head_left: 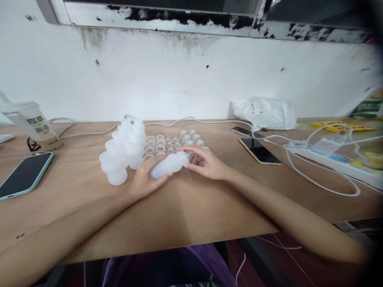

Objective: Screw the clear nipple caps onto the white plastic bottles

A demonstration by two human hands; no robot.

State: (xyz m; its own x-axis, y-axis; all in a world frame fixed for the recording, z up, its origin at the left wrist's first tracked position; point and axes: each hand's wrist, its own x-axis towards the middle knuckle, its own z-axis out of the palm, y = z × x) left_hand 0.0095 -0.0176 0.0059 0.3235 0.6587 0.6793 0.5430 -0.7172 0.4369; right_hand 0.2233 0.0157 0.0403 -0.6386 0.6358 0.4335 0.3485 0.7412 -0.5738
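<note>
My left hand (149,177) is wrapped round a frosted white baby bottle (169,164), tilted with its neck end to the right. At that end, the fingers of my right hand (209,164) close round a clear dome cap (189,154), partly hidden by them. Whether the cap touches the bottle I cannot tell. Behind my hands stand rows of clear screw rings (150,143), small clear teats (170,144) and more clear dome caps (196,137). Left of these, more white bottles (117,175) stand packed together.
A phone (26,175) and a plastic drink cup (38,125) are on the left. To the right lie another phone (259,150), a white plastic bag (265,113) and a power strip (338,159) with looped white cables. The wooden table (185,215) ends near my lap.
</note>
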